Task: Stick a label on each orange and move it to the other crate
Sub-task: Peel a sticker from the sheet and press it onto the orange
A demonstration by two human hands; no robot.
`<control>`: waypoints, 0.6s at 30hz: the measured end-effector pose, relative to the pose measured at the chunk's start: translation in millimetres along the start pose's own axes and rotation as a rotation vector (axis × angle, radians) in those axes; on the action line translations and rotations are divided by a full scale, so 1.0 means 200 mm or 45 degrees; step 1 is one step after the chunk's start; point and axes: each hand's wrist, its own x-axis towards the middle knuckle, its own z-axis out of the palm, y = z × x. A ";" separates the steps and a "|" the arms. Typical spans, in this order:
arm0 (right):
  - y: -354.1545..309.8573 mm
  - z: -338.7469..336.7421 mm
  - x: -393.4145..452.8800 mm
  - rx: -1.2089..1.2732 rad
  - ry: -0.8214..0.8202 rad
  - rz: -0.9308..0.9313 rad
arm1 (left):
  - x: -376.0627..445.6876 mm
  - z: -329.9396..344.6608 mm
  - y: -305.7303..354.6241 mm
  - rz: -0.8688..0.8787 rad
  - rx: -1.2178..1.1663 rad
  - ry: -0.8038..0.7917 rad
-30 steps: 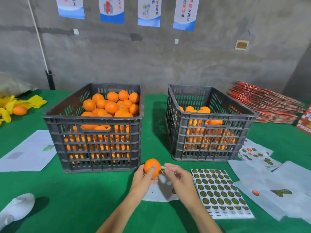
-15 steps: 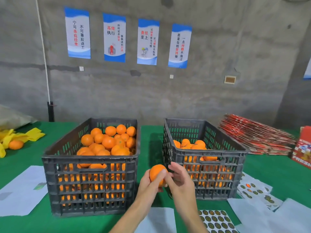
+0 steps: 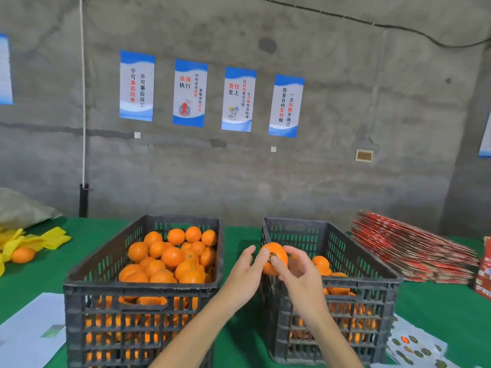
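I hold one orange [image 3: 277, 252] between both hands, over the near left corner of the right crate [image 3: 358, 281]. My left hand [image 3: 243, 278] touches its left side with the fingers spread. My right hand [image 3: 301, 277] wraps its right side, thumb beside a small dark label [image 3: 271, 258] on the peel. The left crate [image 3: 143, 286] is heaped with oranges [image 3: 170, 256]. The right crate holds a lower layer of oranges [image 3: 321, 261].
Label sheets [image 3: 414, 346] lie at the lower right on the green table. A stack of red flat cartons [image 3: 414, 253] sits at the right. White paper [image 3: 29, 333] lies at the lower left, with yellow cloths [image 3: 39, 240] and a loose orange [image 3: 23, 254] farther left.
Both hands lifted the orange from the table in front of the crates up and right to the right crate's rim. The camera tilted up.
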 end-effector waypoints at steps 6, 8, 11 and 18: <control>0.11 -0.17 0.23 -0.786 0.199 -0.165 | 0.13 -0.42 -0.02 -0.034 0.217 0.096; 0.15 -0.19 0.26 -0.925 0.197 -0.166 | 0.18 -0.59 -0.07 -0.045 0.377 0.150; 0.18 -0.17 0.28 -0.953 0.189 -0.202 | 0.25 -0.82 -0.18 -0.018 0.790 0.160; 0.24 0.06 0.24 -0.852 0.188 -0.515 | 0.38 -1.01 -0.34 -0.699 1.542 -0.527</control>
